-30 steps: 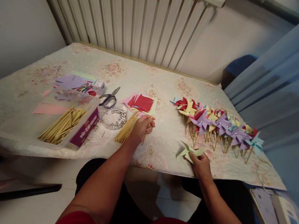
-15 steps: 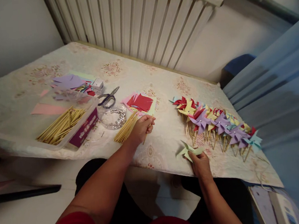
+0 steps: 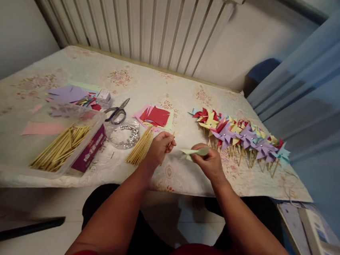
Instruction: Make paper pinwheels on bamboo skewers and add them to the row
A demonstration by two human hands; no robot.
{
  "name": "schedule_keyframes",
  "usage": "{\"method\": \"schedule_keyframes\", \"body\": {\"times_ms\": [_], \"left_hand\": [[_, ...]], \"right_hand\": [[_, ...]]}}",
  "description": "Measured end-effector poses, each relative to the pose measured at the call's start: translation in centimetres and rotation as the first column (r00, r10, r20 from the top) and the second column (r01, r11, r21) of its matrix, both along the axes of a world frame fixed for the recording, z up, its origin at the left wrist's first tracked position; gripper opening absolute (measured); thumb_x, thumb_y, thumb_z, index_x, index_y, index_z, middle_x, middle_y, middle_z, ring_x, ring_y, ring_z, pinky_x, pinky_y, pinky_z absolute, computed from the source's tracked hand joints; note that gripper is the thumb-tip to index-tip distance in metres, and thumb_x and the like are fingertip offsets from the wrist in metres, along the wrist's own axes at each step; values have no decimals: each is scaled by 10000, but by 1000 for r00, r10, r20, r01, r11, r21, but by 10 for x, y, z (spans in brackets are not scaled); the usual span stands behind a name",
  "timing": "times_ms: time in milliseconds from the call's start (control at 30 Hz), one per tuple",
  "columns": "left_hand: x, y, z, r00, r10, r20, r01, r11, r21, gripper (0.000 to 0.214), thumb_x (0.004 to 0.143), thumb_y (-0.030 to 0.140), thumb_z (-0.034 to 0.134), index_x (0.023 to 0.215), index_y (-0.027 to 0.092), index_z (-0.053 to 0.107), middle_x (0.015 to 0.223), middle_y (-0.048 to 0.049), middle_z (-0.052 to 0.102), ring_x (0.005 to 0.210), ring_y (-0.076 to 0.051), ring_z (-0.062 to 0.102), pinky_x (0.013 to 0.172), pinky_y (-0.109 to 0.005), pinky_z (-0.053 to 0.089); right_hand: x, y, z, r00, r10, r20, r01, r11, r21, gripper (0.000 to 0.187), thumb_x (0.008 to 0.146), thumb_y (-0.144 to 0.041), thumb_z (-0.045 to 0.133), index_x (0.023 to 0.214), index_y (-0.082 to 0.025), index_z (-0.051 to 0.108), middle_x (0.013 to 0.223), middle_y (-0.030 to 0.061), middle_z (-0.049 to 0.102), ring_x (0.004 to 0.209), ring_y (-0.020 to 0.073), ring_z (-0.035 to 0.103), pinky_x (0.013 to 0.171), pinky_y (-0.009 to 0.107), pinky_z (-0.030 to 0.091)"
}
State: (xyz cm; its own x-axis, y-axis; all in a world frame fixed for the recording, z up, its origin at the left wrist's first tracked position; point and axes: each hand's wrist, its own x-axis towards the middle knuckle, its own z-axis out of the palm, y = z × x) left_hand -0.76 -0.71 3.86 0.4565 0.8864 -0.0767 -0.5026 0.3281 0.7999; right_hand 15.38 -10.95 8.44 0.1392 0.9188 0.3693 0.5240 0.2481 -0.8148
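My left hand [image 3: 163, 145] is closed round a thin wooden stick [image 3: 161, 160], just right of a fanned pile of similar sticks [image 3: 139, 149]. Pinched in my right hand [image 3: 208, 162] is a pale green paper pinwheel [image 3: 201, 151], seen nearly edge-on, a short way right of the stick. Behind my left hand lies a stack of coloured paper squares [image 3: 157, 116] with red on top. A clear round dish [image 3: 124, 136] of shiny beads or pins sits beside the stick pile. To the right stand several finished pinwheels [image 3: 225, 135] on sticks.
A clear plastic box [image 3: 71, 169] of many sticks is at the left. Beyond it are paper scraps [image 3: 67, 95], a small white box [image 3: 103, 97] and scissors [image 3: 118, 112]. The flowered tablecloth [image 3: 120, 78] meets a radiator [image 3: 124, 31] at the back. A blue curtain [image 3: 308, 122] hangs at the right.
My right hand has lifted the green pinwheel up and left, closer to the stick, and tilted it edge-on. My left hand keeps its hold on the stick. The camera view has shifted slightly.
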Motion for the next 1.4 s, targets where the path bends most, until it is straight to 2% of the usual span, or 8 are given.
{"method": "schedule_keyframes", "body": {"times_ms": [133, 300, 433, 767, 1000, 1233, 1400], "left_hand": [[-1, -2, -1, 1000, -8, 1, 8, 999, 51, 240, 756, 330, 704, 718, 168, 531, 587, 37, 522, 470, -52, 405, 463, -198, 266], [-4, -3, -1, 998, 17, -64, -9, 993, 119, 279, 739, 376, 728, 699, 167, 547, 590, 43, 484, 501, -62, 407, 477, -207, 271], [-5, -4, 3, 998, 8, -63, 1, 991, 137, 275, 742, 399, 719, 721, 165, 576, 597, 37, 487, 505, -67, 397, 475, -211, 270], [-4, -6, 14, 997, 22, -71, -10, 988, 157, 183, 710, 281, 699, 668, 169, 560, 584, 37, 495, 516, -73, 401, 488, -206, 298], [-10, -10, 28, 991, 17, -135, 13, 976, 217, 129, 670, 218, 718, 693, 166, 602, 625, 22, 543, 561, -89, 445, 526, -216, 333], [-14, -11, 34, 979, 28, -204, 27, 964, 265, 88, 677, 198, 679, 682, 172, 595, 627, 18, 547, 591, -110, 454, 554, -232, 354], [-15, -12, 38, 975, 34, -221, 28, 961, 274, 60, 674, 169, 641, 668, 178, 582, 610, 26, 535, 588, -112, 446, 561, -233, 361]], "right_hand": [[-18, 21, 7, 992, 119, 33, -120, 993, 8, 52, 813, -232, 673, 767, -208, 669, 746, 8, 672, 682, 148, 607, 656, 270, 473], [-26, 37, 1, 977, 211, 29, -212, 977, 17, 34, 827, -206, 660, 795, -208, 671, 799, 16, 684, 752, 158, 631, 731, 282, 492], [-24, 44, -7, 985, 150, 81, -155, 986, 62, 68, 850, -248, 656, 795, -211, 667, 812, 24, 684, 768, 164, 634, 746, 291, 497], [-24, 47, -15, 978, 39, 203, -90, 964, 250, 112, 900, -281, 624, 812, -216, 651, 802, 24, 675, 749, 156, 628, 722, 294, 489], [-25, 47, -17, 975, -36, 220, -29, 958, 285, 136, 909, -302, 608, 808, -218, 646, 794, 31, 674, 754, 169, 636, 732, 317, 507], [-27, 45, -18, 979, -47, 198, -30, 928, 372, 75, 906, -227, 615, 836, -219, 638, 806, 22, 676, 770, 158, 639, 731, 299, 501], [-28, 45, -18, 973, -69, 219, -15, 934, 357, 101, 914, -261, 604, 825, -222, 632, 797, 27, 676, 764, 166, 641, 729, 315, 507]]}}
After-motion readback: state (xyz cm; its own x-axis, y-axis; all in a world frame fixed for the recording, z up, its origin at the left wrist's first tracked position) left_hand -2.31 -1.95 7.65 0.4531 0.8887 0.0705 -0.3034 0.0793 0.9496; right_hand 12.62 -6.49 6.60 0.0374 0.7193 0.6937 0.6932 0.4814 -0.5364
